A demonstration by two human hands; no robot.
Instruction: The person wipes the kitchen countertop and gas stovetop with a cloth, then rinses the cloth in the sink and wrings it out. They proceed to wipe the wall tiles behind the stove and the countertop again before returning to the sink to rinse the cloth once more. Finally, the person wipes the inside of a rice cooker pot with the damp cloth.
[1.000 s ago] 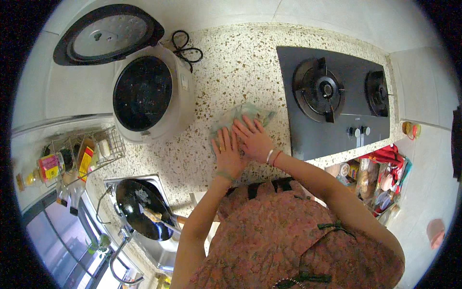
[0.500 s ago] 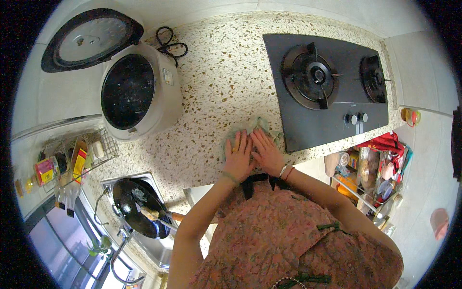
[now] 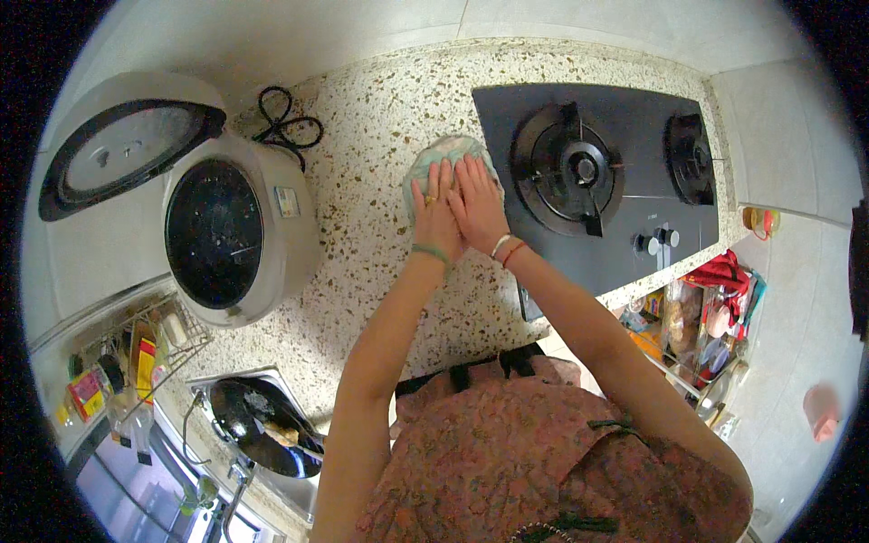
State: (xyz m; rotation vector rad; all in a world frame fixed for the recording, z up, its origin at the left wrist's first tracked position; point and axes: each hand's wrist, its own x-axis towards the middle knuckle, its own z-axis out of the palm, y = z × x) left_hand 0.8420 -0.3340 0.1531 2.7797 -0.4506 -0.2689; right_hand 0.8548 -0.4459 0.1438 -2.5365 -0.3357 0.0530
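My left hand [image 3: 435,213] and my right hand [image 3: 477,203] lie flat, side by side, on a pale green cloth [image 3: 450,146] with their fingers stretched forward. Both press on the cloth without gripping it; its near part is hidden beneath them. The cloth rests on the speckled stone countertop [image 3: 362,181], just left of the black gas stove [image 3: 644,145]. A ring and a green band show on the left hand and wrist. White and red bands circle the right wrist.
A rice cooker [image 3: 294,249] with its lid raised stands at the left, its black cord [image 3: 288,127] coiled behind. Nearer, a wok [image 3: 249,416] sits in the sink [image 3: 279,376]. A wire rack [image 3: 192,330] hangs on the left wall. Shelves with packages [image 3: 683,335] stand lower right.
Both hands have slid the cloth forward, away from my body, along the counter's left side of the stove. My arms are now stretched further out. The view has shifted slightly.
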